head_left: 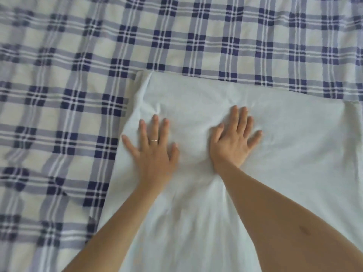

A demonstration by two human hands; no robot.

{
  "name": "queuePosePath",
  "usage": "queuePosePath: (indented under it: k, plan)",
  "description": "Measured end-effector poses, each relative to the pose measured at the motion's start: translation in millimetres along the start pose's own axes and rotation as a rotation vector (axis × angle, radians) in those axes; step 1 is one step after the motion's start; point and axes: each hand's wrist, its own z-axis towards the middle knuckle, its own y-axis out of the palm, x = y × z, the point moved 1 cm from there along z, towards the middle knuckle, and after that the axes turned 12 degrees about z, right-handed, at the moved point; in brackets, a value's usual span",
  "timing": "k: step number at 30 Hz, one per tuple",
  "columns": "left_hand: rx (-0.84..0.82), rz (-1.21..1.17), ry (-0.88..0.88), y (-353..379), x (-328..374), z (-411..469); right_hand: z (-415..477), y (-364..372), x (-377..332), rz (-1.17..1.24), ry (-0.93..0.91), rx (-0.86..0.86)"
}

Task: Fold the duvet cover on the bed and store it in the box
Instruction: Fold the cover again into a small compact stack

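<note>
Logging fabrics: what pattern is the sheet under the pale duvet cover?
Blue-and-white plaid bed sheet, clearest in the head view.

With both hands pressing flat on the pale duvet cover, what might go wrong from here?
Creases fan out under the left hand and right hand, so pressing may set wrinkles into the duvet cover. Its far left corner looks bunched; the next fold could come out uneven.
</note>
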Motion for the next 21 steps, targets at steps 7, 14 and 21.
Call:
queuePosePath:
  k: [7,14,21]
  plan:
    - [0.14,-0.362,-0.146,-18.2,-48.0,149.8,-1.0,8.4,-1.7,-0.017,-0.008,0.003]
    - [0.091,-0.239,-0.155,-32.7,-50.6,181.9,1.1,7.1,-2.4,-0.04,0.007,0.016]
    - [-0.059,-0.188,-0.111,-52.5,-46.4,194.2,0.9,6.8,-3.6,-0.054,0.006,0.017]
